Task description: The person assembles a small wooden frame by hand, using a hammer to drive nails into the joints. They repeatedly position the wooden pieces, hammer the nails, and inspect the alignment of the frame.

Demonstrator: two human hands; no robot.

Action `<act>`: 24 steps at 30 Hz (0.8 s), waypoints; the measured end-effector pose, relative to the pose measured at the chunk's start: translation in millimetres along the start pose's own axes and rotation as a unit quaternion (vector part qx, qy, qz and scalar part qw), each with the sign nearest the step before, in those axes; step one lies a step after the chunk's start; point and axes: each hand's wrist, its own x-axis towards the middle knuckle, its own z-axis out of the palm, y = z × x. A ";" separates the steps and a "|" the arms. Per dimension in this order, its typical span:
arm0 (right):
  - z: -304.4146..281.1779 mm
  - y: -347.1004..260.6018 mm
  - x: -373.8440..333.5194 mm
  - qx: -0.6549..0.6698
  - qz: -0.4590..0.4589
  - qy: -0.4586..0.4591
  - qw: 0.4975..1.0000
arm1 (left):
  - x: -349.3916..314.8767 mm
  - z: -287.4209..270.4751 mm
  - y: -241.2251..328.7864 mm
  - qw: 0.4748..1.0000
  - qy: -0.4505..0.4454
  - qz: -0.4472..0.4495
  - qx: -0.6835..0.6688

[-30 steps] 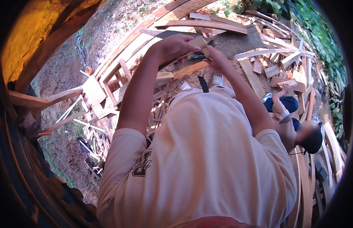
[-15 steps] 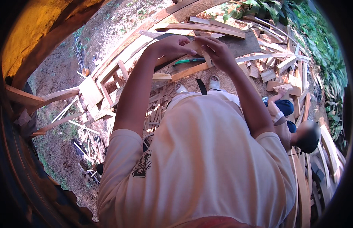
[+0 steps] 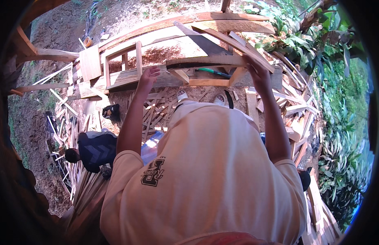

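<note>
Evidently, the step in hand was handling the dark-edged board [image 3: 205, 62], which lay crosswise above the bench [image 3: 167, 82], over two short slanted pieces. The right hand [image 3: 258, 74] was at the board's right end, beside the lower part of a slanting plank [image 3: 232, 43]; whether its grip was closed on either, or merely rested there, I could not tell. The left hand [image 3: 148, 79] was empty as far as could be seen, fingers loosely spread, near the board's left end but apart from it. A green tool [image 3: 216, 73] lay below the board, and a grey blade-like piece [image 3: 207, 44] beyond it. As a judgement, the next move called for a sure grip by the right fingers, with the left hand nearer the free end if the board was to be kept level, and both clear of the plank's edge.
</note>
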 end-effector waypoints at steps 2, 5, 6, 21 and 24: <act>-3.4 -0.4 2.8 -0.008 0.016 -0.007 1.000 | 3.0 10.2 -56.1 1.000 0.009 -0.011 -0.019; -5.7 7.4 7.9 0.010 0.024 -0.018 1.000 | 12.7 33.7 -110.3 0.998 0.032 -0.026 -0.051; -5.2 7.4 9.9 0.021 0.040 -0.026 0.999 | 13.9 43.4 -119.5 0.998 0.043 -0.028 -0.038; -8.5 -5.2 -0.5 0.141 0.172 -0.023 0.975 | 39.2 139.9 -101.6 0.937 0.121 -0.010 0.327; -5.6 -9.5 1.2 0.134 0.172 -0.020 0.976 | 46.5 148.5 -100.2 0.947 0.144 -0.041 0.285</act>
